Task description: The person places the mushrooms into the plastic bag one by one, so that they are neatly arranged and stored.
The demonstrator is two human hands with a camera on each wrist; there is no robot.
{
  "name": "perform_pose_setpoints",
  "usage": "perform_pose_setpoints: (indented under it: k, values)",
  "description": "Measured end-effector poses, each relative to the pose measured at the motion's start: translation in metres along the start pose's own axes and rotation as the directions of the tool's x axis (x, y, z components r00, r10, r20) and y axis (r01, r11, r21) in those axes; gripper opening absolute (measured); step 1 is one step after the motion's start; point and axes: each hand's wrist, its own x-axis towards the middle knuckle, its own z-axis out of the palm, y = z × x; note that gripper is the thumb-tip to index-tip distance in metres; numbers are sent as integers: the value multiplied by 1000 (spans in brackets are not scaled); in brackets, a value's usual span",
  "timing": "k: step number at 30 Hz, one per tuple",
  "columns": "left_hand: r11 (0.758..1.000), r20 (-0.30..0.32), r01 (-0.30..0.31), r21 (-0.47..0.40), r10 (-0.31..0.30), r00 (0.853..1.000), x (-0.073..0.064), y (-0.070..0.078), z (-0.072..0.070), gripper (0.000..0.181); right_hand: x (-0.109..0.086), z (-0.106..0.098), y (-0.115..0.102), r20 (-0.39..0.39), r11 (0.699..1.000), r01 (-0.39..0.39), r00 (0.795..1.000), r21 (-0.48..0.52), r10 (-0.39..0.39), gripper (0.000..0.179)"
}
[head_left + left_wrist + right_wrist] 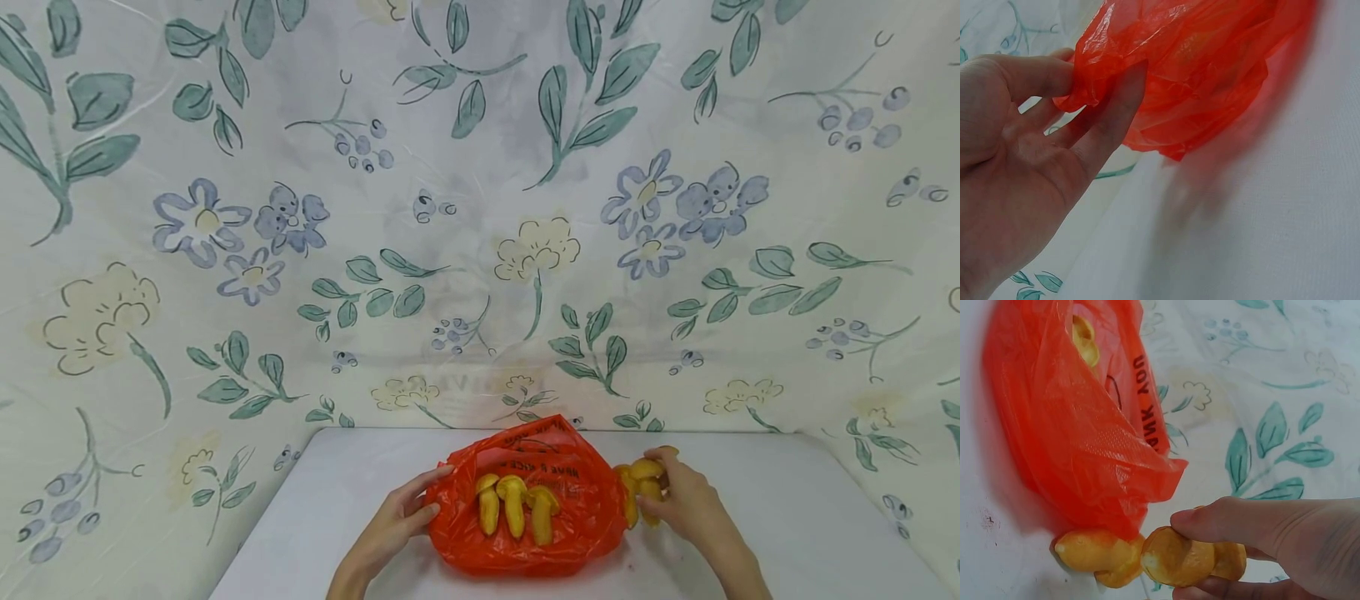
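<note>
A red plastic bag (pixel 592 521) lies with its mouth spread wide, and several yellow mushrooms (pixel 514 504) show inside, stems toward me. At its left side my left hand (pixel 390 521) pinches the bag's rim. In the left wrist view the film of the bag (pixel 1179 94) runs between the thumb and fingers. To the right of the bag, my right hand (pixel 690 500) holds a yellow mushroom (pixel 1179 556) between thumb and fingers. Another yellow mushroom (pixel 1085 550) lies beside it, against the bag's lower edge.
Under everything is a white table (pixel 322 492). Behind it rises a cloth backdrop (pixel 465 283) printed with leaves and flowers. Small dark specks (pixel 988 519) mark the table surface near the bag.
</note>
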Motion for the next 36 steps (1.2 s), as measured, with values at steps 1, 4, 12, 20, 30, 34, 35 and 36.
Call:
perform_pose_setpoints:
  k: [1, 4, 12, 20, 30, 34, 35, 36]
  values:
    - [1000, -1, 1, 0, -1, 1000, 0, 0, 0, 55, 0, 0, -1, -1, 1000, 3, 1000, 4, -3, 65]
    - [1000, 0, 2, -2, -2, 1000, 0, -1, 1, 56, -2, 0, -3, -3, 1000, 5, 1000, 22, -5, 64]
    - [1000, 6, -3, -3, 3, 1000, -1, -2, 1, 56, -7, -2, -10, -16, 1000, 20, 1000, 22, -19, 65]
    - [1000, -1, 3, 0, -3, 1000, 1, -3, 2, 55, -5, 2, -13, -11, 999, 15, 1000, 32, -15, 65]
    - [1000, 1, 11, 11, -11, 1000, 1, -2, 1, 56, -5, 6, -23, -37, 996, 68, 997, 49, -66, 65]
    - [1000, -7, 10, 16, -10, 1000, 2, -2, 1, 56, -4, 10, -29, -41, 995, 77, 996, 60, -75, 64]
    - [1000, -9, 11, 17, -11, 1000, 2, -2, 1, 55, -4, 11, -31, -42, 995, 79, 996, 61, -76, 64]
    - [1000, -12, 12, 17, -12, 1000, 2, -2, 1, 55, -3, 12, -32, -41, 995, 81, 996, 66, -78, 63]
